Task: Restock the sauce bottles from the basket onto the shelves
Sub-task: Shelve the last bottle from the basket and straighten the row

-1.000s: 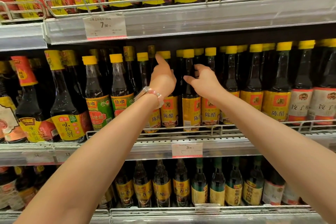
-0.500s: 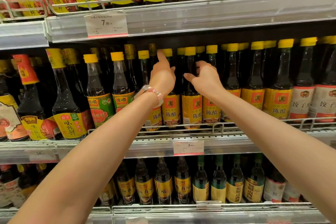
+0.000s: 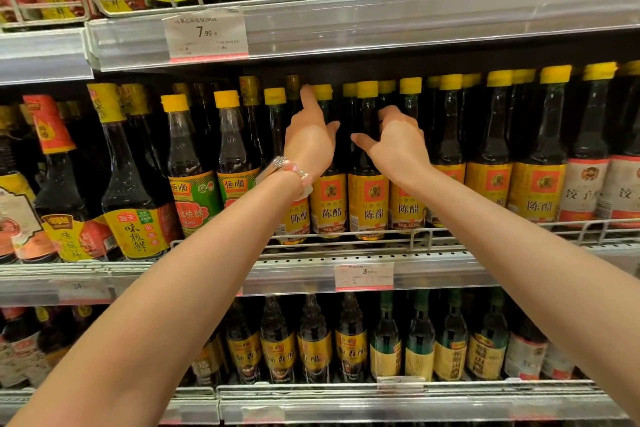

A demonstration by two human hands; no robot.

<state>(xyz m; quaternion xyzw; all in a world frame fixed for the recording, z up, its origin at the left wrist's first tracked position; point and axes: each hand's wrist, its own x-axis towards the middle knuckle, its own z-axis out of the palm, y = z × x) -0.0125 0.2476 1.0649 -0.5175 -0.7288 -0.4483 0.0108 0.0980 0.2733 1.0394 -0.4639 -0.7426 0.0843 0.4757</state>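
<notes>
While both bare arms reach up to the middle metal shelf (image 3: 346, 255), the left hand (image 3: 310, 142) sits against the necks of the dark glass vinegar bottles with yellow caps and yellow-red labels (image 3: 367, 163), index finger pointing up and touching near a yellow cap, thumb splayed right. Fingers apart, not clamped on anything I can see. Pink bead bracelet (image 3: 298, 174) on that wrist.

Right hand (image 3: 398, 146) is just beside it, thumb out to the left toward the left thumb, the two thumbs near but apart. Its fingers curl forward around or behind a bottle neck in the row; fingertips are hidden, so I cannot tell if it grips the bottle or only rests on it.

Vinegar bottles: all upright, long axis vertical, caps up, labels facing the camera, packed side by side in rows going back, bases behind the white wire front rail (image 3: 485, 229).

Left of them on the same shelf: two upright bottles with green-red labels (image 3: 192, 198), then dark soy-type bottles with yellow-red labels (image 3: 138, 229). Right end: upright bottles with white-red labels (image 3: 581, 191).

White price tag reading 3.90 (image 3: 363, 276) is clipped to the middle shelf edge below the hands. White price tag reading 7.90 (image 3: 206, 33) is on the top shelf edge. Lower shelf carries smaller upright dark bottles (image 3: 313, 340) with yellow labels, some green-necked.
</notes>
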